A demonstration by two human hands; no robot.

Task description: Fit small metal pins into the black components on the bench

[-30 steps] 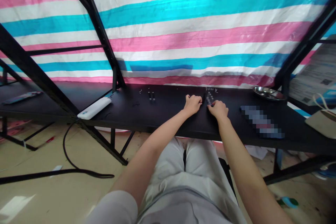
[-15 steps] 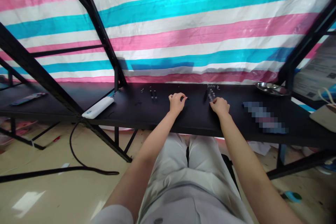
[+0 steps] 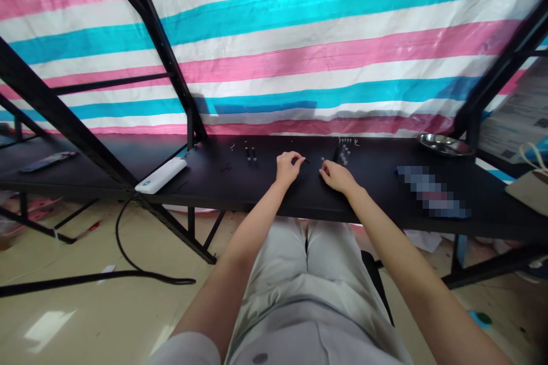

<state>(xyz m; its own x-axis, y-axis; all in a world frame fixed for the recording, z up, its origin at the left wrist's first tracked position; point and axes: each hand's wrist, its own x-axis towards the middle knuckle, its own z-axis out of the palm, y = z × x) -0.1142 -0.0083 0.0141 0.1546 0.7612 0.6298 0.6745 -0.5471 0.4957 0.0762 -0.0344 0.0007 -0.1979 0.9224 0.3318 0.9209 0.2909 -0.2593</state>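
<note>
Both my hands rest on a black table (image 3: 265,194). My left hand (image 3: 288,167) has its fingers curled in a pinch on a small dark piece, too small to name. My right hand (image 3: 337,176) lies a little to its right, fingers closed in a pinch on a tiny light piece. Just behind my right hand stands a cluster of small pale-tipped parts (image 3: 343,153) in rows. Two short dark pins (image 3: 250,154) lie to the left of my left hand.
A white power bank (image 3: 161,175) with a black cable lies at the table's left. A metal dish (image 3: 445,145) sits at the back right, a blurred flat object (image 3: 432,198) in front of it. Black frame struts (image 3: 162,45) cross the left; a striped tarp hangs behind.
My left hand slid left, away from the cluster of small parts. My right hand then came off the cluster and moved left toward my left hand.
</note>
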